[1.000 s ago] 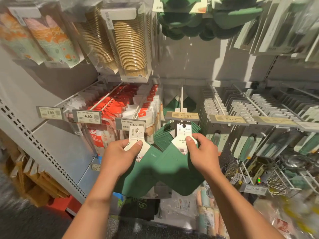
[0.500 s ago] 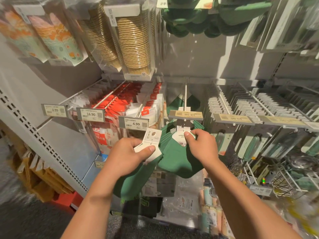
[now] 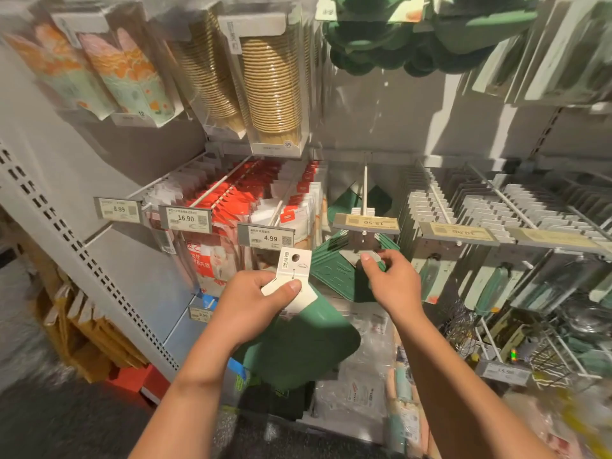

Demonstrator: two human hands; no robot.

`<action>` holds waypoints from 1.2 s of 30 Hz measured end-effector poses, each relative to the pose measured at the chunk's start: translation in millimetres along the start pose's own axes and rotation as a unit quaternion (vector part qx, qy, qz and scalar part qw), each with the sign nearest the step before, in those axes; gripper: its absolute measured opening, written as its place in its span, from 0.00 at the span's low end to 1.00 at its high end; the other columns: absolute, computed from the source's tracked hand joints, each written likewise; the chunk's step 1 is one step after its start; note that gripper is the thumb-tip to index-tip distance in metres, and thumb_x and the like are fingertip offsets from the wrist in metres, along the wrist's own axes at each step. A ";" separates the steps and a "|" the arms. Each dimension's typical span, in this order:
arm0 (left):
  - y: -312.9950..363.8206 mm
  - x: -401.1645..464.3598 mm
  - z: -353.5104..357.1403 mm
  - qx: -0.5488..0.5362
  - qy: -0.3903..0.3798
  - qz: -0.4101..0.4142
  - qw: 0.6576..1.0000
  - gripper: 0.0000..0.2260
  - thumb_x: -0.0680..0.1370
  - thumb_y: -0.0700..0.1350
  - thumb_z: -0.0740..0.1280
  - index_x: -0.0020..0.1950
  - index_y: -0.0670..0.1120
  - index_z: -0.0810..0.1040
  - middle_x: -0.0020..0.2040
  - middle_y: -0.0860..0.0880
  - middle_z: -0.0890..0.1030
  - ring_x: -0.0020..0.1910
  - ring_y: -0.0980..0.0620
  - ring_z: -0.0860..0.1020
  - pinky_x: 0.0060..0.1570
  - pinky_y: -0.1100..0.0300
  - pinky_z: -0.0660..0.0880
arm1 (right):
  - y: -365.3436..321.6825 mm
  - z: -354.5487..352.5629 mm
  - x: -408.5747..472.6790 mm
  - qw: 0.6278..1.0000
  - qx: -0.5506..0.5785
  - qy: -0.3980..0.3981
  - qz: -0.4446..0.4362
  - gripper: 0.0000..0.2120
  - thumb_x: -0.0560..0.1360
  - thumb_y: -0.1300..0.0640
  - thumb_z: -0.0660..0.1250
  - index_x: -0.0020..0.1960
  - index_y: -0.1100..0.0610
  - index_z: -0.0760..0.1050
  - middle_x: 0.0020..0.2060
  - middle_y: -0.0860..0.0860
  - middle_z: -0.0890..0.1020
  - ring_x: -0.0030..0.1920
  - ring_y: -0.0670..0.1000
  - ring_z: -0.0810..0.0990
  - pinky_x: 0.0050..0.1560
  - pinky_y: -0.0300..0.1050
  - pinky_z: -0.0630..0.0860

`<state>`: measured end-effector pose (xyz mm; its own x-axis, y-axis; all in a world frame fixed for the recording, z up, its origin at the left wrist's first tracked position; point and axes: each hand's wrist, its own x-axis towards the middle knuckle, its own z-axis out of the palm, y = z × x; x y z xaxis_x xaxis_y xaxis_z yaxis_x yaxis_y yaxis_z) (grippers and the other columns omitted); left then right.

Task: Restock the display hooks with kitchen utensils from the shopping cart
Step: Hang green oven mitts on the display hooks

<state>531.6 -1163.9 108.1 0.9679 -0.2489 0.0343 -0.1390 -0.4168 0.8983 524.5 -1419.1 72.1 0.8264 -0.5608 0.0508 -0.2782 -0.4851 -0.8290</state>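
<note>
My left hand [image 3: 256, 301] pinches the white hang card [image 3: 293, 279] of a green mat [image 3: 298, 346], which hangs below it just left of the middle hook. My right hand [image 3: 392, 281] pinches the card of a second green mat [image 3: 334, 270] right under the tip of the white display hook [image 3: 365, 190], below its 18.50 price tag [image 3: 366, 222]. That card is mostly hidden by my fingers and the tag. More green mats hang further back on the same hook.
Red and white packets [image 3: 238, 200] fill the hooks to the left, with tags 8.99, 16.90 and 4.99. Carded utensils [image 3: 463, 207] crowd the hooks to the right. Paper cup packs [image 3: 271, 81] hang above. Packaged goods [image 3: 361, 385] lie on the shelf below.
My right hand has raised its green mat up to the hook's tip under the price tag. My left hand has lifted its mat slightly and stays to the left.
</note>
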 end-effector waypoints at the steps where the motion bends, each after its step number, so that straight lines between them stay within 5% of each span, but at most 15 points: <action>1: 0.1 0.3 0.8 0.004 -0.001 -0.002 1.000 0.09 0.78 0.51 0.75 0.42 0.48 0.88 0.37 0.55 0.87 0.33 0.63 0.78 0.35 0.62 0.72 | -2.4 -2.4 -6.0 1.000 0.009 0.009 -0.008 0.25 0.80 0.40 0.67 0.67 0.56 0.75 0.61 0.56 0.81 0.62 0.57 0.79 0.58 0.49 0.73; 3: 3.0 1.0 4.1 -0.008 -0.001 0.001 1.000 0.08 0.80 0.49 0.73 0.44 0.50 0.88 0.39 0.58 0.87 0.34 0.66 0.79 0.35 0.67 0.73 | -9.1 -6.5 -19.9 0.999 0.011 0.046 -0.027 0.23 0.80 0.42 0.68 0.68 0.55 0.74 0.63 0.54 0.77 0.64 0.55 0.75 0.65 0.50 0.71; 5: 8.5 1.6 8.9 -0.029 -0.001 0.005 1.000 0.08 0.80 0.47 0.72 0.42 0.51 0.87 0.38 0.59 0.87 0.34 0.67 0.79 0.34 0.69 0.72 | -20.5 -9.3 -36.6 0.997 0.040 0.042 -0.059 0.15 0.80 0.45 0.69 0.60 0.53 0.78 0.53 0.49 0.78 0.55 0.50 0.76 0.58 0.47 0.72; 7: 12.6 2.9 14.7 -0.067 -0.013 0.006 0.998 0.08 0.80 0.45 0.72 0.41 0.50 0.87 0.37 0.58 0.86 0.33 0.66 0.79 0.34 0.70 0.72 | -29.3 -9.1 -51.4 0.989 0.111 -0.056 -0.077 0.07 0.80 0.48 0.69 0.48 0.50 0.80 0.42 0.49 0.80 0.42 0.47 0.77 0.48 0.46 0.74; 9: 17.9 2.8 21.0 -0.104 -0.022 0.009 0.994 0.08 0.81 0.43 0.72 0.43 0.49 0.87 0.36 0.57 0.86 0.34 0.66 0.79 0.34 0.70 0.72 | -33.7 -8.8 -61.7 0.976 0.112 -0.163 -0.089 0.10 0.81 0.48 0.68 0.45 0.50 0.81 0.41 0.55 0.83 0.39 0.49 0.77 0.46 0.49 0.76; 11: 18.2 3.8 25.5 -0.124 -0.013 0.010 0.992 0.08 0.81 0.43 0.72 0.42 0.48 0.87 0.35 0.56 0.86 0.33 0.65 0.78 0.34 0.69 0.72 | -30.8 -8.5 -65.9 0.973 0.068 -0.193 -0.107 0.11 0.82 0.46 0.67 0.44 0.50 0.81 0.37 0.49 0.83 0.36 0.45 0.75 0.42 0.51 0.73; 14: 15.0 4.5 31.9 -0.149 0.000 -0.009 0.989 0.09 0.80 0.44 0.72 0.41 0.48 0.87 0.37 0.52 0.87 0.34 0.61 0.79 0.35 0.66 0.73 | -21.9 -7.3 -65.5 0.978 0.025 -0.162 -0.125 0.10 0.80 0.45 0.68 0.44 0.49 0.80 0.32 0.40 0.78 0.33 0.41 0.72 0.36 0.42 0.66; 20: 15.9 4.3 50.9 -0.180 -0.013 -0.019 0.983 0.12 0.74 0.53 0.72 0.48 0.45 0.88 0.42 0.49 0.88 0.38 0.58 0.81 0.39 0.65 0.76 | -19.7 -7.4 -66.3 0.981 -0.051 -0.101 -0.156 0.13 0.82 0.43 0.64 0.57 0.50 0.80 0.45 0.47 0.83 0.42 0.50 0.75 0.44 0.45 0.68; 24: 17.3 7.9 52.0 -0.245 -0.026 -0.070 0.967 0.08 0.81 0.44 0.71 0.52 0.40 0.87 0.45 0.43 0.88 0.40 0.51 0.84 0.40 0.62 0.79 | -11.2 -14.7 -61.0 0.990 0.005 -0.113 -0.086 0.10 0.84 0.47 0.63 0.58 0.50 0.80 0.49 0.45 0.83 0.49 0.48 0.78 0.47 0.45 0.71; 30: 15.1 11.4 49.2 -0.258 -0.028 -0.099 0.961 0.07 0.82 0.43 0.69 0.57 0.43 0.84 0.41 0.49 0.86 0.39 0.53 0.77 0.41 0.61 0.73 | 2.9 -23.3 -50.0 0.997 0.034 -0.020 -0.061 0.10 0.82 0.47 0.65 0.44 0.47 0.78 0.37 0.41 0.80 0.39 0.38 0.76 0.35 0.30 0.65; 33: 16.5 10.6 52.1 -0.254 -0.045 -0.102 0.961 0.07 0.82 0.42 0.69 0.57 0.44 0.84 0.47 0.48 0.88 0.44 0.53 0.83 0.47 0.61 0.78 | 4.1 -21.9 -46.8 0.997 0.052 0.003 -0.061 0.14 0.82 0.45 0.66 0.38 0.45 0.74 0.31 0.43 0.77 0.34 0.40 0.73 0.31 0.35 0.63; 36: 18.0 10.6 56.1 -0.243 -0.053 -0.094 0.964 0.07 0.82 0.40 0.68 0.58 0.43 0.84 0.44 0.52 0.88 0.42 0.61 0.85 0.42 0.69 0.79 | 6.1 -19.0 -42.0 0.997 0.057 0.009 -0.047 0.15 0.81 0.43 0.66 0.37 0.47 0.74 0.31 0.46 0.77 0.34 0.44 0.72 0.34 0.42 0.65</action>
<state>527.6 -1223.1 100.1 0.9357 -0.3085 -0.1709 0.1764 -0.0101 0.9843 478.8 -1411.2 75.5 0.8369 -0.5291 0.1397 -0.1427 -0.4575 -0.8777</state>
